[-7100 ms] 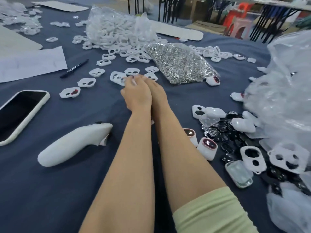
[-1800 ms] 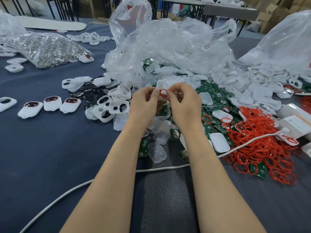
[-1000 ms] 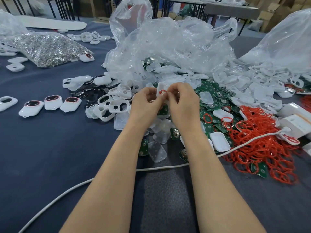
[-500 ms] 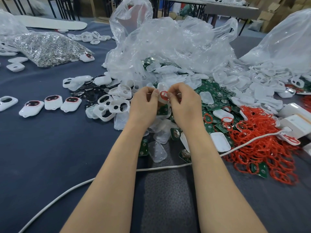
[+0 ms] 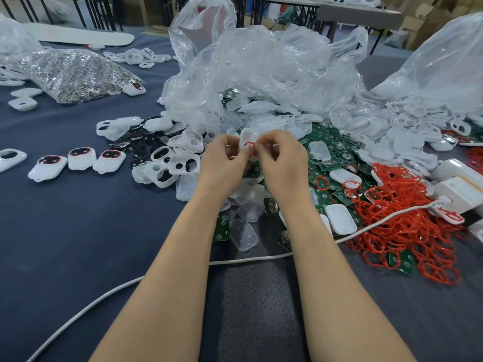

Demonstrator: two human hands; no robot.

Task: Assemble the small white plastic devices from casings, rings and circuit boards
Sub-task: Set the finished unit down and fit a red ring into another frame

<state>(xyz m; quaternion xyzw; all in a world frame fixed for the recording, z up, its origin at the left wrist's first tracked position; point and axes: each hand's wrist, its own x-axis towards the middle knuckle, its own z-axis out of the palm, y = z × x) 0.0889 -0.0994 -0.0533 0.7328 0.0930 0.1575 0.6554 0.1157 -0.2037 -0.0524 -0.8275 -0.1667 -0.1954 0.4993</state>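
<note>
Left hand (image 5: 222, 163) and right hand (image 5: 282, 163) are pinched on a casing (image 5: 247, 135); the ring (image 5: 249, 143), seen whole a moment ago, is now half-covered, likely being seated.

Work table (image 5: 78, 244) in dark blue cloth under the left hand (image 5: 222, 163) and right hand (image 5: 285, 163). Far beyond the left hand, black metal legs (image 5: 109, 9) of other furniture. Far beyond the right hand, a grey table (image 5: 360, 11) and brown cardboard boxes (image 5: 423, 24). Soft, even light.
</note>
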